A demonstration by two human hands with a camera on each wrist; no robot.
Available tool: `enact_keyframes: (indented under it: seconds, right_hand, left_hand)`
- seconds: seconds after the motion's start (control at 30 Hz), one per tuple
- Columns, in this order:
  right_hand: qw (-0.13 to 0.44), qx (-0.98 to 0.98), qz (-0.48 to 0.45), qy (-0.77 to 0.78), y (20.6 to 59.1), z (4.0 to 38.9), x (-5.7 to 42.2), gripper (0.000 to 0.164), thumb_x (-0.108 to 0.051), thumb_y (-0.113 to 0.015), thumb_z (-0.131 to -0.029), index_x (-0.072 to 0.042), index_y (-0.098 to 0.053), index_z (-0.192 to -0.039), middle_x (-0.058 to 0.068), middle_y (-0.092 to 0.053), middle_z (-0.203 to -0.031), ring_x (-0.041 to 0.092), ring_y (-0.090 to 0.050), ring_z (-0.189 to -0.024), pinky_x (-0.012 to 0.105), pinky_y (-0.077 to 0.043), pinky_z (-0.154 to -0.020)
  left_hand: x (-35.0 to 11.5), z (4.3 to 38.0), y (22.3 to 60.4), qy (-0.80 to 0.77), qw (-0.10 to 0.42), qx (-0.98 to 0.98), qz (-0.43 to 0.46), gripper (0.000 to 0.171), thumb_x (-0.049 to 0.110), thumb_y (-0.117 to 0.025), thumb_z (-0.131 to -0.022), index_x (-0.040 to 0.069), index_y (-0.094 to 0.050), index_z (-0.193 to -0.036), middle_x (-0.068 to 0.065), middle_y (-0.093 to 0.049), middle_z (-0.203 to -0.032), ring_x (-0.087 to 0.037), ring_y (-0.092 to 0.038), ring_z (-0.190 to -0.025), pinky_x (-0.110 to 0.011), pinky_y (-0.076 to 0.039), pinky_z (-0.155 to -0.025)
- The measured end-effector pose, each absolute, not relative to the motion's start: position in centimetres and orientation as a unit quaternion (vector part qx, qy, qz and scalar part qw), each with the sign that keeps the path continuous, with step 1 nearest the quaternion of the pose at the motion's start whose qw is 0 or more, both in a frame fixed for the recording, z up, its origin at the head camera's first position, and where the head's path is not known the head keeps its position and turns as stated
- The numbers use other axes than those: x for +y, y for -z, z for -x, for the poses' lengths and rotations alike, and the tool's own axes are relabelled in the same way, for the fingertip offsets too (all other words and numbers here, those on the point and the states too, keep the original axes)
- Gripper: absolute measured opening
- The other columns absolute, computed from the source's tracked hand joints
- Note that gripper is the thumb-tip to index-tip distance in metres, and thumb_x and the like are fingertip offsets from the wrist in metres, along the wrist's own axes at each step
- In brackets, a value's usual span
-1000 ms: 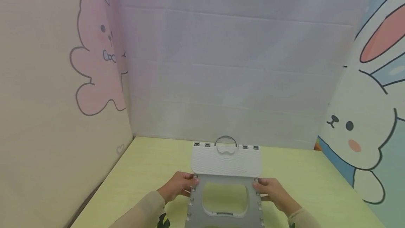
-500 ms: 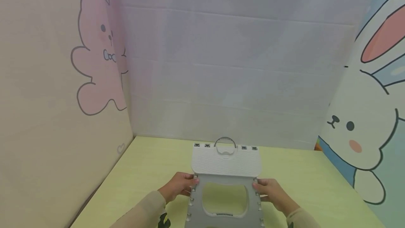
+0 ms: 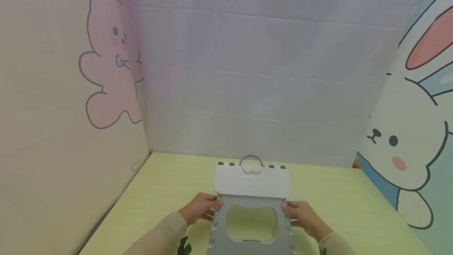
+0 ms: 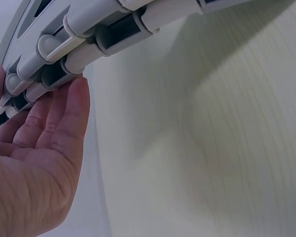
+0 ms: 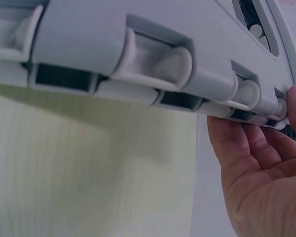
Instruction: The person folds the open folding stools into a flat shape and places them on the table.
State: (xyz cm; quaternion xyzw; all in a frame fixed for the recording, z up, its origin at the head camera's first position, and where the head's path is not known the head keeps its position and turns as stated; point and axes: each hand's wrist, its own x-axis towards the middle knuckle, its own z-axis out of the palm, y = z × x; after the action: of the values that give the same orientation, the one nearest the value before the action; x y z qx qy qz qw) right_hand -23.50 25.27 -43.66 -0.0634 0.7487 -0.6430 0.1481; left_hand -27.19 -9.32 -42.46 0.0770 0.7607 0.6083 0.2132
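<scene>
A folding step stool, with a white textured top panel [image 3: 252, 184] and a grey framed side panel [image 3: 252, 200], is held up over the table, its near end cut off by the lower frame edge. Its thin carrying handle [image 3: 251, 156] arches from the far edge. My left hand [image 3: 199, 208] grips the left side, thumb on the grey face and fingers underneath. Mirroring it, my right hand [image 3: 303, 216] grips the right side. Close up, the left wrist view shows fingertips under the hinge knuckles [image 4: 84, 22]; the right wrist view shows similar hinges [image 5: 81, 34] along the other edge.
Below the stool lies a pale yellow wood-grain table [image 3: 177, 176]. A plain pale cloth wall [image 3: 262, 70] closes the back. Side walls carry a pink cartoon rabbit [image 3: 109, 70] at left and a white one [image 3: 414, 129] at right.
The stool's white far edge and handle have dropped slightly toward me. My right hand has shifted a little left with the stool; both hands keep their hold.
</scene>
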Motion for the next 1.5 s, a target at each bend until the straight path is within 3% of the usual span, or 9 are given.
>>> enact_keyframes:
  seconds: [0.53, 0.87, 1.17, 1.5]
  right_hand:
    - [0.14, 0.75, -0.002, 0.646, 44.2, 23.8, 24.7, 0.057, -0.021, -0.06, -0.093, 0.022, -0.042, -0.125, 0.026, -0.065, -0.108, 0.035, -0.066, -0.097, 0.046, -0.053, -0.084]
    - [0.155, 0.736, -0.011, 0.659, 44.6, 23.7, 24.8, 0.054, -0.021, -0.061, -0.093, 0.022, -0.045, -0.123, 0.013, -0.07, -0.096, 0.025, -0.067, -0.088, 0.044, -0.053, -0.082]
    - [0.169, 0.729, -0.009, 0.663, 45.3, 23.7, 24.9, 0.055, -0.02, -0.06, -0.094, 0.022, -0.044, -0.123, 0.018, -0.069, -0.099, 0.029, -0.067, -0.091, 0.046, -0.052, -0.084]
    - [0.184, 0.73, 0.001, 0.659, 45.5, 23.6, 25.1, 0.05, -0.017, -0.06, -0.093, 0.022, -0.047, -0.12, 0.013, -0.069, -0.096, 0.027, -0.067, -0.09, 0.047, -0.052, -0.084]
  left_hand:
    - [-8.9, 27.8, 43.2, -0.594, 0.211, 0.774, -0.058, 0.035, 0.016, -0.061, -0.093, -0.012, -0.061, -0.114, -0.015, -0.07, -0.089, -0.032, -0.069, -0.08, -0.044, -0.056, -0.071]
    - [-8.6, 27.7, 43.4, -0.582, 0.216, 0.782, -0.051, 0.033, 0.017, -0.062, -0.093, -0.011, -0.063, -0.111, -0.017, -0.07, -0.093, -0.031, -0.069, -0.08, -0.044, -0.056, -0.071]
    - [-8.4, 27.7, 44.0, -0.561, 0.231, 0.794, -0.031, 0.028, 0.016, -0.061, -0.093, -0.008, -0.065, -0.107, -0.013, -0.07, -0.091, -0.028, -0.069, -0.079, -0.043, -0.057, -0.07]
    - [-8.4, 27.5, 43.9, -0.553, 0.232, 0.8, -0.031, 0.03, 0.017, -0.061, -0.094, -0.01, -0.065, -0.107, -0.013, -0.069, -0.09, -0.028, -0.068, -0.079, -0.043, -0.056, -0.071]
